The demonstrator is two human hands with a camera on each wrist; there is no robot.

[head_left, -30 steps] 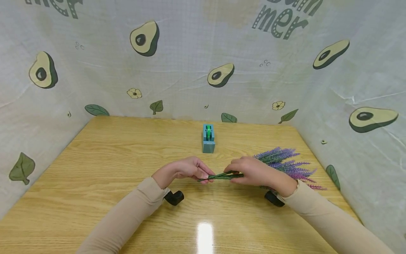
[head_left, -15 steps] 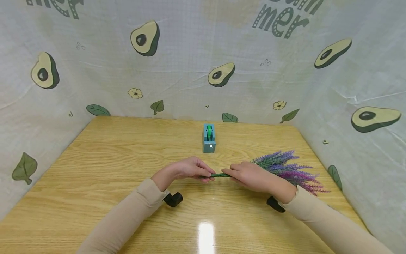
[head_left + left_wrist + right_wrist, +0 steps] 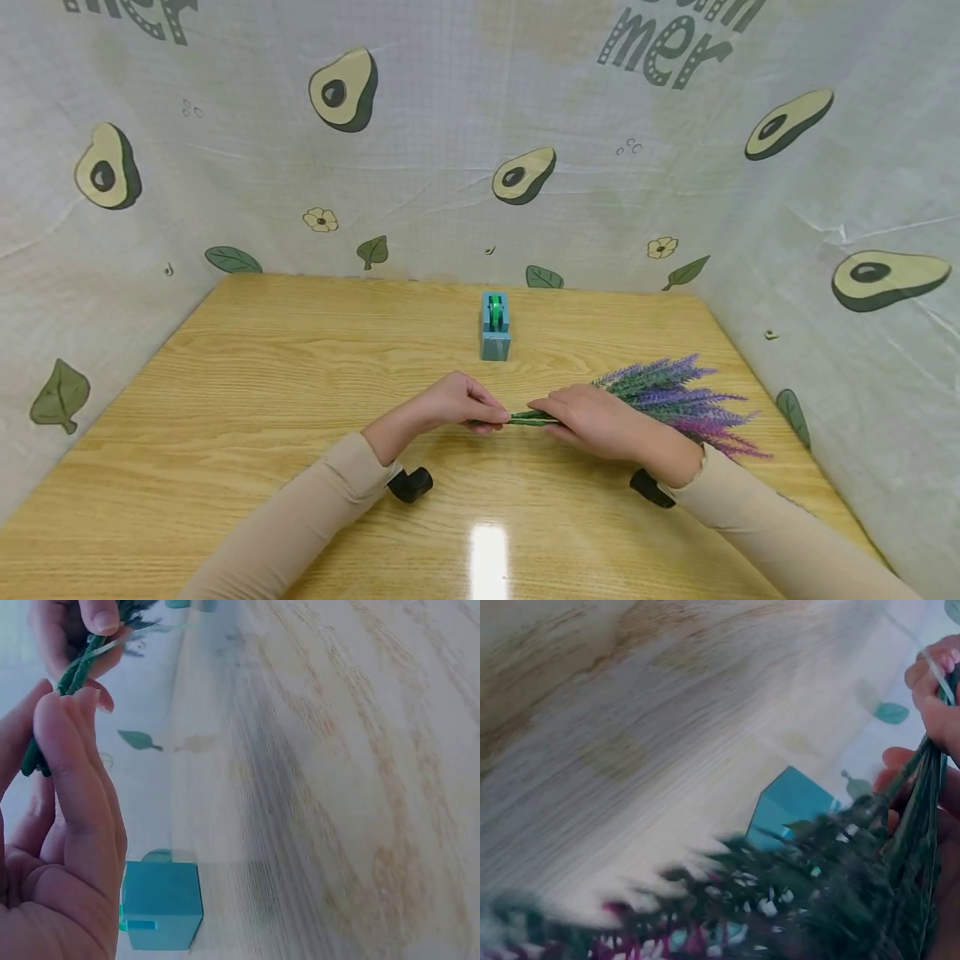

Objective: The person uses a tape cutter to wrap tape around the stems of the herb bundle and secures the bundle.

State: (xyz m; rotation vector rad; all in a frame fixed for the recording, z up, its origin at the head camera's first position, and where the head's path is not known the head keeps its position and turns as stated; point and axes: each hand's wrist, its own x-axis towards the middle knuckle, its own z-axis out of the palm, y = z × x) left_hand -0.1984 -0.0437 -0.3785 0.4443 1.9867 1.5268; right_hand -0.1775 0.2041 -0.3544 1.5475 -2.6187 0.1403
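Both hands (image 3: 525,412) pinching lavender stems (image 3: 531,418)

Staged recording booth, avocado-print cloth walls (image 3: 450,142), bare wooden table (image 3: 247,392)

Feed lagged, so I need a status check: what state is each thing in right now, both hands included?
Left hand: pinching the stem ends.
Right hand: gripping the stems near the blooms.
Lavender bunch: lying sideways, stems gathered between the hands, blooms to the right.
Tape dispenser: upright on the table, untouched, green roll loaded.
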